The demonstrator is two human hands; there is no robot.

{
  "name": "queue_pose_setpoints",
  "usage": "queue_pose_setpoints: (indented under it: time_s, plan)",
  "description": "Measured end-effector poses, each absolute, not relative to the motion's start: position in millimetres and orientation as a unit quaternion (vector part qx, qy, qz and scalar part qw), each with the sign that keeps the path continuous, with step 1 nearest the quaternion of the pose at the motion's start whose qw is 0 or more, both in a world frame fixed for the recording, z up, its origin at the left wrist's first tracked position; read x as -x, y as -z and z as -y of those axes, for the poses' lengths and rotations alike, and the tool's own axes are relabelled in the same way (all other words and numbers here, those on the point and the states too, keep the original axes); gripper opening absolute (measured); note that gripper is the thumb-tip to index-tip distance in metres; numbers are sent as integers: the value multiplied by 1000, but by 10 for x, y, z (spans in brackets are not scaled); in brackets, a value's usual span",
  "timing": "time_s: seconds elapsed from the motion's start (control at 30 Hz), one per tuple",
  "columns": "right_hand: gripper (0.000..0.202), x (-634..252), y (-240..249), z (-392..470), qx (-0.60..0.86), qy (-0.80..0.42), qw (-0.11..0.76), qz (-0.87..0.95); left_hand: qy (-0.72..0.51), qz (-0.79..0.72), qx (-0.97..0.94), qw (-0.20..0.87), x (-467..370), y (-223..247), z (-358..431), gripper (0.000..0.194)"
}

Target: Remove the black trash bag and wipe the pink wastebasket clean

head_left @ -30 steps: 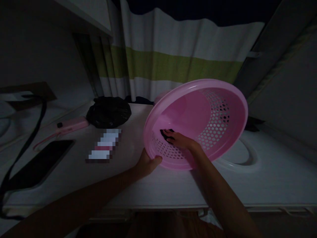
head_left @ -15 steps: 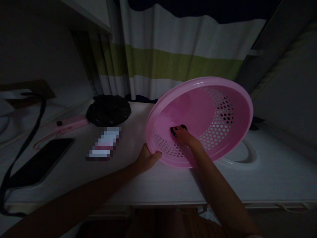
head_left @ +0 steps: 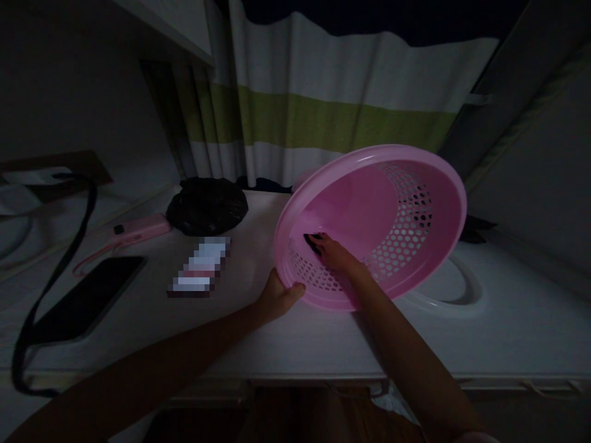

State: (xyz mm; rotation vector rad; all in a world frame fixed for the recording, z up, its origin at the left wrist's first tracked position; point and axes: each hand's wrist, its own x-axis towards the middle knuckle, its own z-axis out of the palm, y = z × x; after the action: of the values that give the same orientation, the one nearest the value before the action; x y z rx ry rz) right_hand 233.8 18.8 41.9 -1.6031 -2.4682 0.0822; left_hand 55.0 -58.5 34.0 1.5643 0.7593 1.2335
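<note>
A pink plastic basket [head_left: 360, 157] with a band of holes in its wall lies tilted on the desk, its mouth turned towards me. My left hand [head_left: 279, 295] is closed on the lower left of its rim, thumb on the inside. Reaching into the basket, my right hand [head_left: 330, 249] is closed on a black cloth [head_left: 313, 242], pressed to the inner wall on the left. Its fingers partly cover the cloth, and the dim light hides finer detail.
On the white desk [head_left: 323, 351] lie a black plastic bag [head_left: 207, 206], a lit phone [head_left: 201, 267], a dark tablet [head_left: 90, 298] and a pink device with a strap [head_left: 143, 227]. A white ring [head_left: 466, 289] sits right of the basket. A striped curtain [head_left: 341, 123] hangs behind.
My right hand has slid left along the basket's inside with the black cloth. My left hand keeps its hold on the rim, and the view has shifted slightly.
</note>
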Motion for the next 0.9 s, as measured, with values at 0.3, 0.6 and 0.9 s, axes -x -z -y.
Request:
queue_pose_setpoints:
  time_s: [0.3, 0.6, 0.9]
  plan:
    - [40, -2384, -490, -140, 620, 0, 28, 784, -503, -312, -630, 503, -546, -346, 588, 21]
    - [50, -2308, -359, -264, 445, -106, 167, 873, -513, -277, -636, 506, -566, -409, 634, 43]
    - [38, -2293, -365, -305, 611, 53, 60, 788, -487, -272, -650, 516, -556, -365, 631, 32]
